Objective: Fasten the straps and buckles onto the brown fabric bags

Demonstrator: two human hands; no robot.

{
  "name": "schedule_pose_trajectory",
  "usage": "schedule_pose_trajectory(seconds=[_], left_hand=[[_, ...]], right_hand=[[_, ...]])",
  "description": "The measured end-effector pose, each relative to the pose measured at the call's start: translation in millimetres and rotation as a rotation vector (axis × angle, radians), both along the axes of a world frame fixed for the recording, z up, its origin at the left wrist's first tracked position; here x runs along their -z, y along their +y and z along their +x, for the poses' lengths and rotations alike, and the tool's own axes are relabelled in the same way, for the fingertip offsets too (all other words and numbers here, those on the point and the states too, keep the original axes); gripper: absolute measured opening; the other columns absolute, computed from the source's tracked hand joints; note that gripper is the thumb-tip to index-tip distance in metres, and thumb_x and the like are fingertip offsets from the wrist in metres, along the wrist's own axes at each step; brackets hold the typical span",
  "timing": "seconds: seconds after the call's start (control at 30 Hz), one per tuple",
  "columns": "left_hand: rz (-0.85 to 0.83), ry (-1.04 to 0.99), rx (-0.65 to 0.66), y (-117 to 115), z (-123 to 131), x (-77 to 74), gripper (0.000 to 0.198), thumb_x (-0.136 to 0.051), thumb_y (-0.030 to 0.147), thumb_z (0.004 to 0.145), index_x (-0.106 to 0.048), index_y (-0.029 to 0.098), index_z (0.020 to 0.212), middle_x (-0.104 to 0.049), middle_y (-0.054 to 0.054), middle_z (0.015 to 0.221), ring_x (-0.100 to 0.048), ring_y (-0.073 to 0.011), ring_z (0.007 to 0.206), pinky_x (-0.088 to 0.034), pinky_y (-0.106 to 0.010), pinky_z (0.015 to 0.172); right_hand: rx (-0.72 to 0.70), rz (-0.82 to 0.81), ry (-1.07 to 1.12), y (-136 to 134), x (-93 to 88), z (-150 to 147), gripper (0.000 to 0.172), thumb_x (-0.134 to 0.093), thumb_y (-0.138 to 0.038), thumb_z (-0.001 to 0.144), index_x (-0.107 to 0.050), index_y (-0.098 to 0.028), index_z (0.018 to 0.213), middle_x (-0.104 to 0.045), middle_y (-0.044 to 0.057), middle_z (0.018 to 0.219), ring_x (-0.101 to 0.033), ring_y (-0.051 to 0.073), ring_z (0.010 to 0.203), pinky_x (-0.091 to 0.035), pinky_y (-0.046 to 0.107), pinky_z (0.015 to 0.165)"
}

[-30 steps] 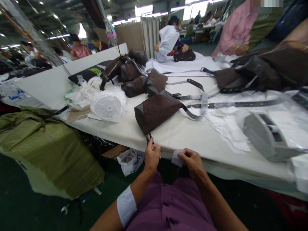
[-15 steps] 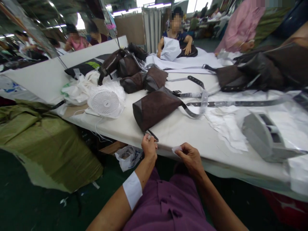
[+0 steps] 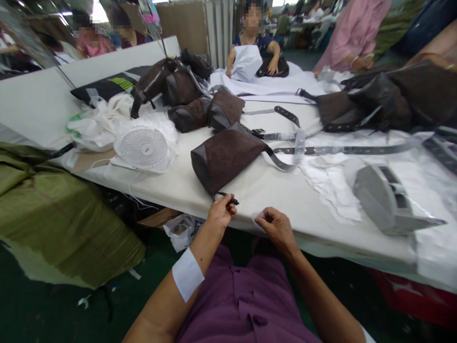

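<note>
Basically: left hand [image 3: 221,213] pinching black strap end [image 3: 228,200] on brown suede bag [image 3: 224,157] | right hand [image 3: 279,229] tightly pinching white scrap [image 3: 257,220]

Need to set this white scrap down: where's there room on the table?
Tabletop shows between the brown bag and the paper scraps, ahead of your right hand. Another strip lies between bag and fan. Crowded: the far bags and straps.

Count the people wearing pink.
2: a person in a pink top far off at the upper left of the view, and a person in a long pink garment standing at the upper right. Others may be hidden.
</note>
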State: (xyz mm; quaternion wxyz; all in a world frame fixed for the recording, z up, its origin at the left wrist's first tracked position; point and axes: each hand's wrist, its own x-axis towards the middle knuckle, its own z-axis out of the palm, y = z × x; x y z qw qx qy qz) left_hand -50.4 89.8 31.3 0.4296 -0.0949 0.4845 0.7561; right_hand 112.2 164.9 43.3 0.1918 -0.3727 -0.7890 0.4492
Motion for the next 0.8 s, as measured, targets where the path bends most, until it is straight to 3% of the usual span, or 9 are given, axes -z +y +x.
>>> schedule_pose_trajectory(seconds=[0.13, 0.3, 0.5, 0.8], left_hand=[[0.025, 0.071, 0.129, -8.2, 4.2, -0.3, 0.023, -0.074, 0.024, 0.061, -0.06, 0.013, 0.074, -0.055, 0.0, 0.065, -0.049, -0.0064, 0.051, -0.039, -0.019, 0.047], [-0.073, 0.371, 0.162, -12.9, -4.1, -4.5, 0.02, -0.065, 0.023, 0.066, -0.064, 0.012, 0.082, -0.056, 0.0, 0.063, -0.05, -0.007, 0.053, -0.038, -0.018, 0.049], [-0.072, 0.482, 0.273, -20.6, -12.9, -3.1, 0.018, -0.061, 0.022, 0.067, -0.062, 0.015, 0.083, -0.057, 0.002, 0.065, -0.051, -0.0087, 0.055, -0.04, -0.02, 0.052], [-0.077, 0.656, 0.386, -30.9, -21.6, 2.8, 0.016, -0.057, 0.02, 0.07, -0.065, 0.015, 0.083, -0.06, 0.0, 0.072, -0.053, -0.0113, 0.062, -0.041, -0.021, 0.059]], right_hand=[[-0.072, -0.033, -0.09, 2.0, 1.6, -16.9, 0.018, -0.06, -0.032, 0.069, -0.056, -0.018, 0.06, -0.053, -0.001, 0.057, -0.047, 0.014, 0.057, -0.034, 0.025, 0.056], [-0.156, -0.202, -0.19, 1.2, 12.8, -30.7, 0.018, -0.06, -0.032, 0.068, -0.054, -0.017, 0.061, -0.05, -0.002, 0.053, -0.044, 0.012, 0.051, -0.03, 0.022, 0.049], [-0.231, -0.179, -0.184, -0.1, 24.6, -37.7, 0.017, -0.062, -0.031, 0.068, -0.053, -0.017, 0.062, -0.05, -0.002, 0.056, -0.045, 0.012, 0.055, -0.03, 0.021, 0.05], [-0.271, -0.212, -0.238, -6.2, 22.1, -48.6, 0.016, -0.061, -0.03, 0.067, -0.055, -0.016, 0.061, -0.05, -0.003, 0.055, -0.045, 0.012, 0.054, -0.029, 0.021, 0.049]])
